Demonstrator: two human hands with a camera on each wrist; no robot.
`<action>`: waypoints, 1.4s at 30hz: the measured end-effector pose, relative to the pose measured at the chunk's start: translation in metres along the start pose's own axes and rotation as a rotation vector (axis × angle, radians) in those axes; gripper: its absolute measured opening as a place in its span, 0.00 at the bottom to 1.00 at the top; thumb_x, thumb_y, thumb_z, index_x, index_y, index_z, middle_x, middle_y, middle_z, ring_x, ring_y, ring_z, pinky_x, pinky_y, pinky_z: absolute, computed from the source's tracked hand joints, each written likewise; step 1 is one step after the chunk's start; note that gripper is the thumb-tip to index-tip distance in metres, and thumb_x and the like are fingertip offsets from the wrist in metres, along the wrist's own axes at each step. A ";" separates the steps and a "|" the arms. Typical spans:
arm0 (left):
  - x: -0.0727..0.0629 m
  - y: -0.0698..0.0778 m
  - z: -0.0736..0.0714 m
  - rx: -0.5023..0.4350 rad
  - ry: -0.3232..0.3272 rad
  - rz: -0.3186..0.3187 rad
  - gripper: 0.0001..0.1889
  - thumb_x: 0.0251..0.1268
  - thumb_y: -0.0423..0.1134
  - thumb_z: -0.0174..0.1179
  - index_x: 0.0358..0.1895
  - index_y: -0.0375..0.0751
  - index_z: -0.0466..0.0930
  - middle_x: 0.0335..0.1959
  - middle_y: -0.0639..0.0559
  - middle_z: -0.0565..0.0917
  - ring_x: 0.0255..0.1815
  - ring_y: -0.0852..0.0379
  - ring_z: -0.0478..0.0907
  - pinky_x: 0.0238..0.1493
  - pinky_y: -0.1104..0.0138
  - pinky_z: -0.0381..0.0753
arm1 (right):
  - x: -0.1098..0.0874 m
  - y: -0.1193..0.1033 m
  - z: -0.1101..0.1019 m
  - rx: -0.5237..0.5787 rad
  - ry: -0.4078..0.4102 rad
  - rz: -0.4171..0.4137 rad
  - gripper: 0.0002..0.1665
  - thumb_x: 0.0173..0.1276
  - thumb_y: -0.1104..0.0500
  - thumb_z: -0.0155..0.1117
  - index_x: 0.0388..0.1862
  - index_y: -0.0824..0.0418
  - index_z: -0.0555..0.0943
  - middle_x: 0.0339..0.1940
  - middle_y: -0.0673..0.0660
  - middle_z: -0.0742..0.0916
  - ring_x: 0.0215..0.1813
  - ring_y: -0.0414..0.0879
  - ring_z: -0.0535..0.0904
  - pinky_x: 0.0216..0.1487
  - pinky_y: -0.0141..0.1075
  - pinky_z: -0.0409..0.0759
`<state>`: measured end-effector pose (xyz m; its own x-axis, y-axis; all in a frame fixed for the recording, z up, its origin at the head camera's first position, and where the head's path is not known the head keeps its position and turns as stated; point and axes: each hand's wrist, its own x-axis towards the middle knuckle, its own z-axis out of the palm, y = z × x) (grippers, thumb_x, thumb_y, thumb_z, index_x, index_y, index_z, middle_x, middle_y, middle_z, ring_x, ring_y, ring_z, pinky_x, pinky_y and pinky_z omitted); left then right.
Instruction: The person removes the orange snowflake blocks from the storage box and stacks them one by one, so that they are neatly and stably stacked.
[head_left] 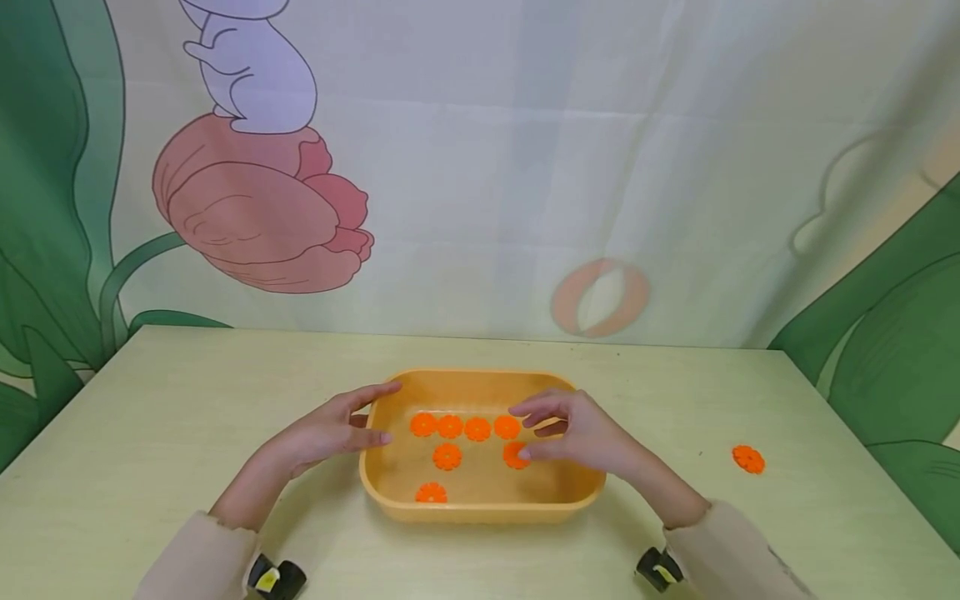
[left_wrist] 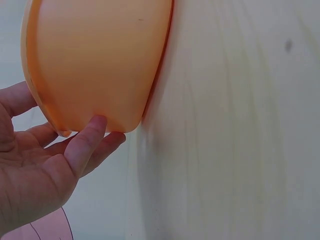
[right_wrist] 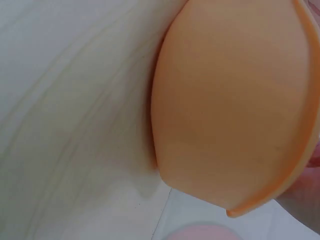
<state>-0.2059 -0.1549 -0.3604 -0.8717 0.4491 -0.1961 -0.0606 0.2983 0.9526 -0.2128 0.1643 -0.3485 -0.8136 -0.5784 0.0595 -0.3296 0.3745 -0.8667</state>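
Observation:
A yellow-orange plastic tub (head_left: 480,514) stands on the table with several orange scalloped, flower-shaped discs (head_left: 477,429) lying on its bottom. My left hand (head_left: 322,433) holds the tub's left end, its thumb and index finger on the rim. The left wrist view shows that hand (left_wrist: 45,160) against the end of the tub (left_wrist: 100,60). Inside the tub's right half hovers my right hand (head_left: 581,425), thumb and fingers apart. Its thumb tip overlaps the edge of one disc (head_left: 514,455); contact is unclear. In the right wrist view, the tub wall (right_wrist: 230,100) hides most of this hand.
Another orange disc (head_left: 748,459) lies alone on the pale wooden table (head_left: 810,517), right of the tub. Behind the table hangs a printed curtain (head_left: 465,183) with a flower and an animal figure. Each wrist has a black strapped-on device (head_left: 277,577).

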 end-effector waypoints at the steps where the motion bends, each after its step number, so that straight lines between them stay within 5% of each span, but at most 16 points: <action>1: 0.000 0.000 0.000 0.000 -0.001 0.001 0.36 0.59 0.31 0.58 0.70 0.37 0.53 0.71 0.36 0.45 0.64 0.33 0.59 0.55 0.54 0.71 | 0.001 0.000 0.001 -0.010 -0.004 0.003 0.27 0.51 0.63 0.71 0.49 0.72 0.77 0.48 0.68 0.79 0.48 0.60 0.76 0.49 0.39 0.77; 12: 0.000 -0.001 0.000 -0.002 -0.010 0.010 0.35 0.59 0.31 0.58 0.70 0.37 0.52 0.71 0.36 0.44 0.63 0.34 0.61 0.55 0.54 0.71 | 0.009 0.007 0.010 -0.232 -0.030 0.022 0.26 0.47 0.63 0.73 0.47 0.70 0.79 0.45 0.63 0.81 0.44 0.55 0.78 0.45 0.43 0.79; 20: 0.000 -0.002 0.001 0.009 -0.006 0.005 0.35 0.59 0.32 0.58 0.70 0.37 0.53 0.71 0.36 0.45 0.62 0.35 0.62 0.55 0.54 0.72 | 0.015 0.011 0.015 -0.486 -0.068 0.000 0.21 0.44 0.64 0.73 0.40 0.67 0.82 0.37 0.58 0.86 0.34 0.47 0.78 0.37 0.30 0.76; 42: 0.001 -0.002 0.000 0.016 0.013 -0.012 0.35 0.59 0.31 0.58 0.69 0.39 0.54 0.71 0.37 0.46 0.62 0.35 0.62 0.55 0.54 0.71 | 0.021 0.012 0.023 -0.580 -0.090 -0.025 0.14 0.43 0.68 0.72 0.31 0.65 0.82 0.24 0.51 0.81 0.28 0.41 0.72 0.32 0.28 0.72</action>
<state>-0.2066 -0.1550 -0.3630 -0.8772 0.4344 -0.2047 -0.0636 0.3174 0.9462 -0.2230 0.1395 -0.3692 -0.7667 -0.6419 0.0117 -0.5769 0.6809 -0.4512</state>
